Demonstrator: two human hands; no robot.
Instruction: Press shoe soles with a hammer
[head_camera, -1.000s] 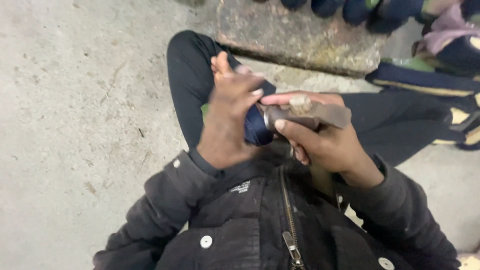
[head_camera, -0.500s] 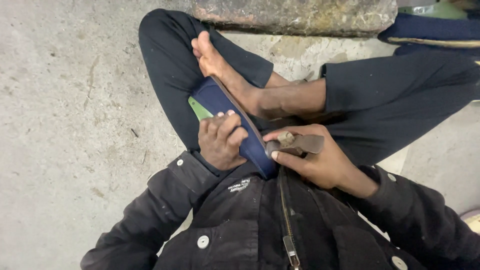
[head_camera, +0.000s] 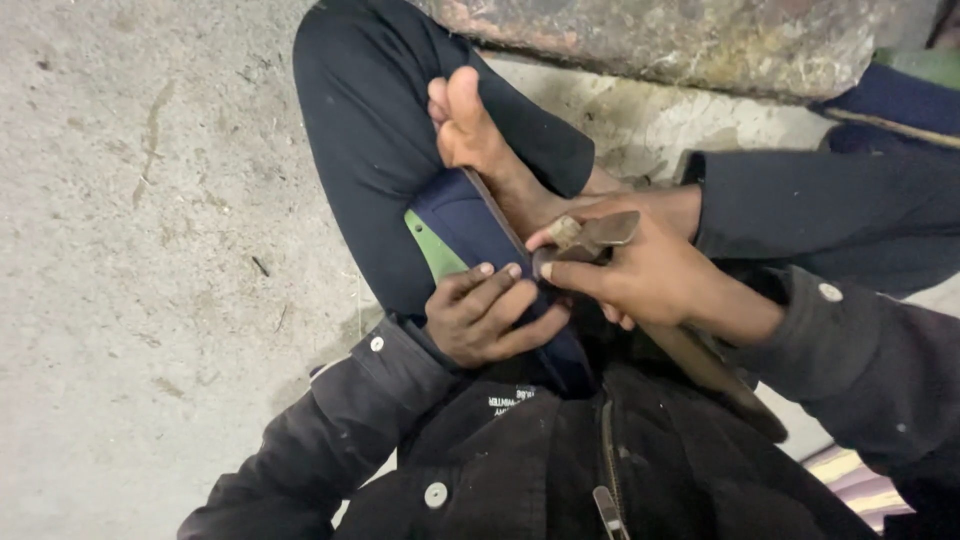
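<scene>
Head view, set against the frame half a second back: the left hand (head_camera: 490, 315) has loosened from a bunched fist to fingers laid longer across the dark blue sole piece (head_camera: 470, 225), and the right hand (head_camera: 640, 275) has moved closer, so the two hands now meet fingertip to fingertip. The bare foot (head_camera: 480, 140) rests on the far end of the blue piece as before. The left hand is half curled, thumb beneath and fingers on top, pinning the blue piece with its green underlayer (head_camera: 432, 245) against the thigh. The right hand is closed round a brown-handled tool (head_camera: 595, 232), whose blunt head sticks out above the knuckles, just beside the left fingertips. The blue piece runs from under the left palm away towards the foot.
</scene>
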